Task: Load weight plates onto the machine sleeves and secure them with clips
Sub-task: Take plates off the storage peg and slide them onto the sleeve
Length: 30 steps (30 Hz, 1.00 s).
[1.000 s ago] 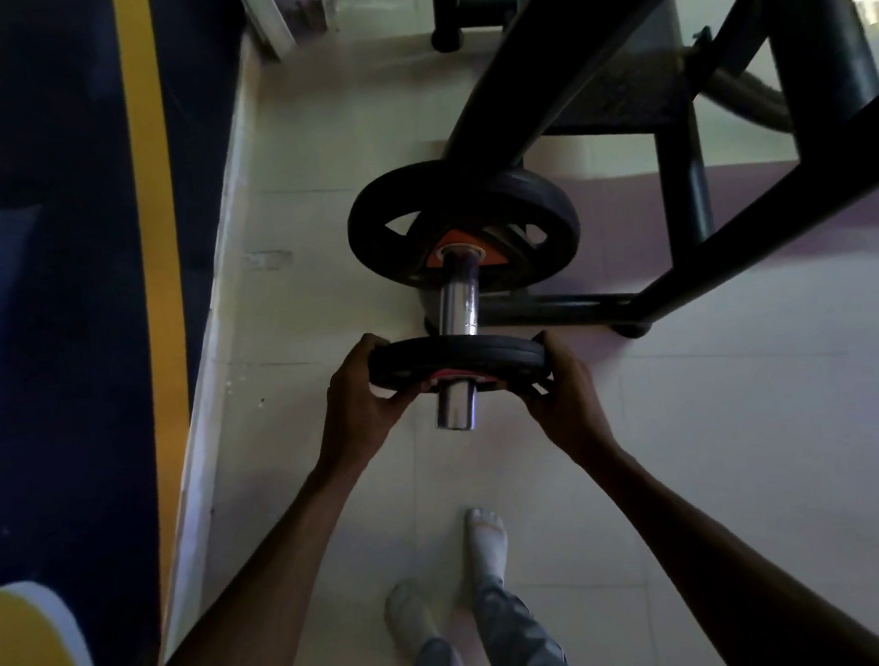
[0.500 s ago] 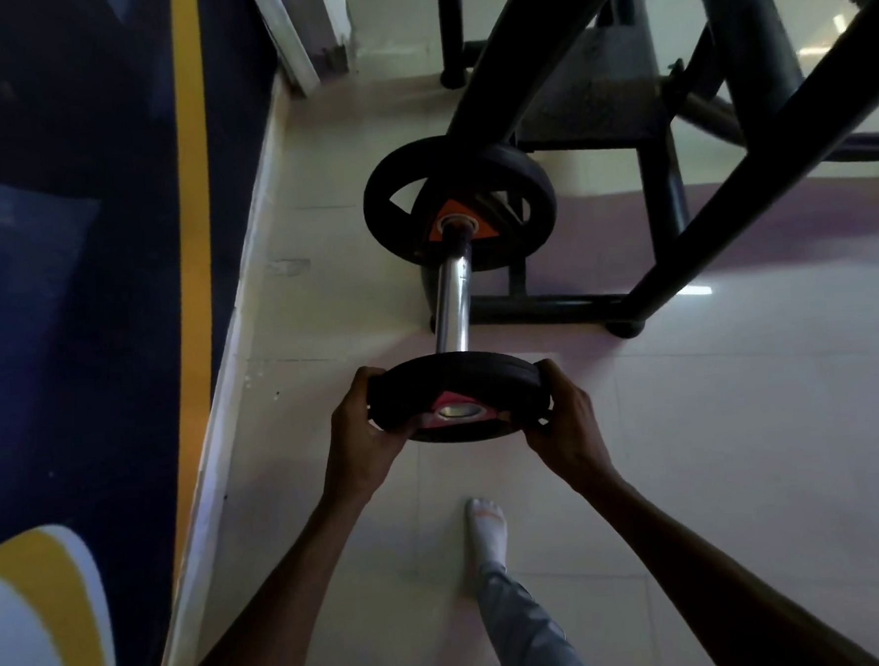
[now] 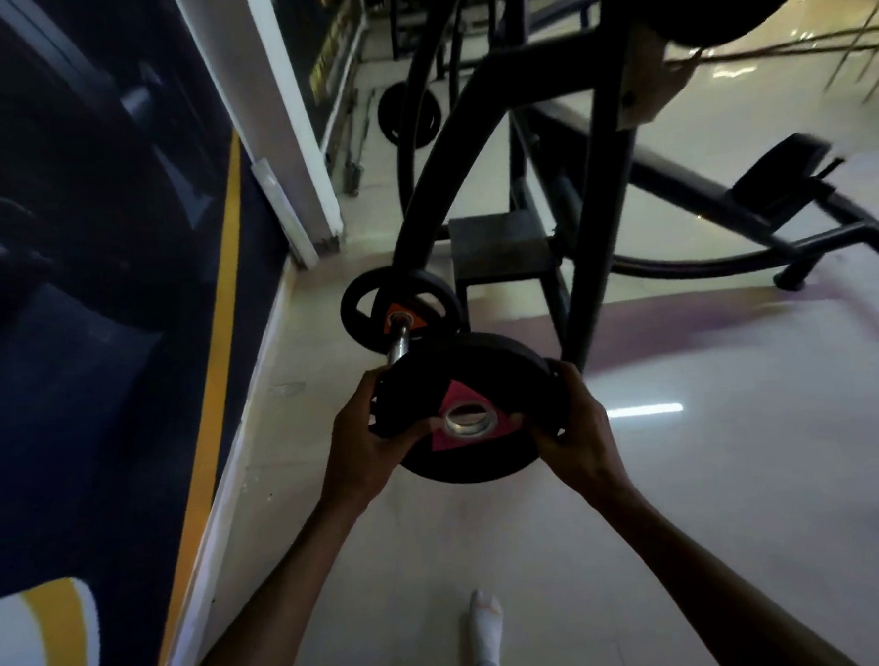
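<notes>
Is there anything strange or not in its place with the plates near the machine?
Yes: the plate held by both hands is off the steel sleeve, its centre hole empty. No clip is visible on the sleeve.

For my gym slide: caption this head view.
Both hands hold a weight plate at the sleeve's end.

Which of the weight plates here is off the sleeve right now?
The near plate, held by both hands; its metal-ringed hole shows empty. The others sit on the chrome sleeve.
</notes>
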Each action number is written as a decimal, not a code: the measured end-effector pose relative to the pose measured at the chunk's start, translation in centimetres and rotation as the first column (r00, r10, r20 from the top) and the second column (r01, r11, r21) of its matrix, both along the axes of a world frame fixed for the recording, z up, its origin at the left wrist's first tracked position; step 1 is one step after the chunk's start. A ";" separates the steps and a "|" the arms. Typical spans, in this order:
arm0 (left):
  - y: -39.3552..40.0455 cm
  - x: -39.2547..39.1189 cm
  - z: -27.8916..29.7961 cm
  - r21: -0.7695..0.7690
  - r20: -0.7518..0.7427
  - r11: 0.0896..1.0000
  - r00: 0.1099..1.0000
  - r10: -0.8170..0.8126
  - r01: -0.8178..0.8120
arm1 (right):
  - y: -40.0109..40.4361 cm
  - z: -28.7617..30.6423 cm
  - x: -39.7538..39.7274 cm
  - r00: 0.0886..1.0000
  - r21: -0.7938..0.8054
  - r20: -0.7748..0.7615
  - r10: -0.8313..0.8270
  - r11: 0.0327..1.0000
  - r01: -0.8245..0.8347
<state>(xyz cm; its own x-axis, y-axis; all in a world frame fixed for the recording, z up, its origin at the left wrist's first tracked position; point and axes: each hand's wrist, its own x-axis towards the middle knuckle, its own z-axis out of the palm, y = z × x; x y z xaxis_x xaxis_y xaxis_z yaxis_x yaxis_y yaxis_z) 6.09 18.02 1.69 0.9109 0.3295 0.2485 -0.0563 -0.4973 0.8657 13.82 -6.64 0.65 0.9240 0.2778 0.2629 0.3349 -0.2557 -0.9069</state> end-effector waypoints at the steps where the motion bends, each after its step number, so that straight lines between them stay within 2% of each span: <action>1: -1.3 0.1 1.6 0.021 0.023 1.000 1.000 -0.013 0.013 | -1.4 1.6 -0.4 0.999 0.022 0.020 -0.028 0.999 0.027; 9: -11.9 3.9 13.3 0.085 0.240 0.991 0.963 -0.124 0.106 | -12.0 13.4 -0.5 0.936 0.122 0.230 -0.267 0.962 0.244; 16: -19.5 7.8 20.4 0.101 0.392 0.989 0.909 -0.141 0.110 | -19.2 20.4 3.1 0.846 0.209 0.405 -0.346 0.936 0.283; 22: -25.3 11.4 25.3 0.124 0.469 0.989 0.874 -0.127 0.077 | -24.1 24.5 7.2 0.799 0.265 0.462 -0.385 0.920 0.289; 30: -29.7 17.4 27.7 0.092 0.449 0.996 0.892 -0.056 0.016 | -28.0 27.4 14.0 0.806 0.272 0.451 -0.384 0.919 0.286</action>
<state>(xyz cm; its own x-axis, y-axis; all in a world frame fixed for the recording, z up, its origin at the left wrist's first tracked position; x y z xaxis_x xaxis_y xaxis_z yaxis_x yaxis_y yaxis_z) 23.50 -11.65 29.35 0.7051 0.2586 0.6603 -0.4497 -0.5568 0.6984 27.78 -34.68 28.08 0.6875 -0.1228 0.7157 0.6673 -0.2818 -0.6894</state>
